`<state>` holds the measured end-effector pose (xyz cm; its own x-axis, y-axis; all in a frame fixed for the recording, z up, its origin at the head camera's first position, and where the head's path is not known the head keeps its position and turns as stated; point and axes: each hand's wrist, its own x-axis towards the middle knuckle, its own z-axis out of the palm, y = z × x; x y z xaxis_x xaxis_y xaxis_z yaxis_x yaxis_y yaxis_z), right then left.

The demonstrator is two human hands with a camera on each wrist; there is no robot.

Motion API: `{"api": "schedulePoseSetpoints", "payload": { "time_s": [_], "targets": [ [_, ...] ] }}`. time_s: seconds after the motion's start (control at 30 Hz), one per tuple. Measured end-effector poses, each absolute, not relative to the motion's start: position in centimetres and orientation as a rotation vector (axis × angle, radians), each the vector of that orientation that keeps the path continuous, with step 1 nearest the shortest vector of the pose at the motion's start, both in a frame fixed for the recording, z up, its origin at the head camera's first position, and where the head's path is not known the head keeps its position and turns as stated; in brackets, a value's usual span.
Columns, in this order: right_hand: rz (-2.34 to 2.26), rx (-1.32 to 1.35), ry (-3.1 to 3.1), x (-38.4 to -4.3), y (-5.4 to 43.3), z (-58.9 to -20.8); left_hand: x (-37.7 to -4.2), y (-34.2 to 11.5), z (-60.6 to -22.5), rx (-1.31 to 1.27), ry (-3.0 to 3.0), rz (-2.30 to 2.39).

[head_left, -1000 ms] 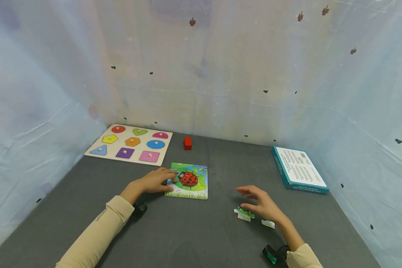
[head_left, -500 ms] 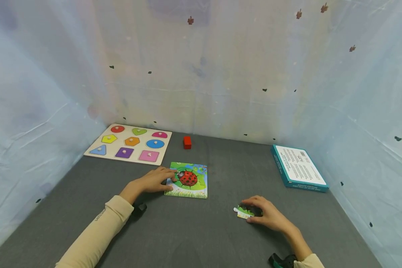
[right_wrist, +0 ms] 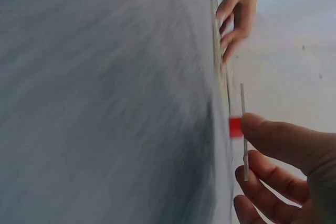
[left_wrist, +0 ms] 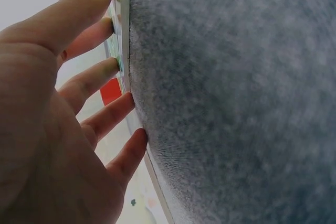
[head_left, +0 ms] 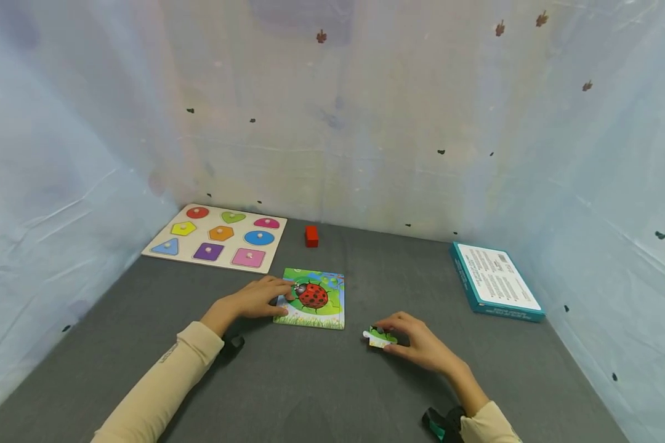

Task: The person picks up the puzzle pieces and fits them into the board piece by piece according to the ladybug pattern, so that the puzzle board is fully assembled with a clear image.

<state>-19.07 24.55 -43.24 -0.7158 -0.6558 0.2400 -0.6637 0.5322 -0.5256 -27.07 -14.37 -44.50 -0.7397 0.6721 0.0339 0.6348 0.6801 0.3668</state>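
Note:
My left hand (head_left: 255, 298) rests at the left side of a square ladybug jigsaw puzzle (head_left: 316, 311), thumb and fingers spread over its edge. In the left wrist view, several fingertips of the left hand (left_wrist: 79, 103) touch the puzzle board's edge (left_wrist: 125, 35). To the right of the puzzle, my right hand (head_left: 418, 344) pinches a green and white puzzle piece (head_left: 378, 338) between thumb and fingers. Seen edge-on in the right wrist view, the puzzle piece (right_wrist: 243, 100) is a thin strip in the right hand (right_wrist: 283, 166), held off the table.
A shape board (head_left: 227, 249) with knobbed coloured shapes lies at the back left. Beside it stands a red block (head_left: 311, 237). A teal box (head_left: 499, 280) with a white printed label lies at the right. Pale sheeting (head_left: 332, 154) hangs behind the grey table (head_left: 310, 381).
My right hand has closed its thumb and fingers on the puzzle piece, lifted it and carried it left toward the puzzle. A smaller piece seen earlier is out of sight. The left hand stays put.

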Motion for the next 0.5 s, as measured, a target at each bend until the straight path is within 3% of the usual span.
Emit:
{"api": "schedulePoseSetpoints", "payload": {
  "time_s": [0.5],
  "targets": [
    [0.902, 1.345, -2.495, -23.1, 16.0, -43.5, -26.8, -14.3, -44.2, 1.103, 2.797, 0.539]
  ]
}}
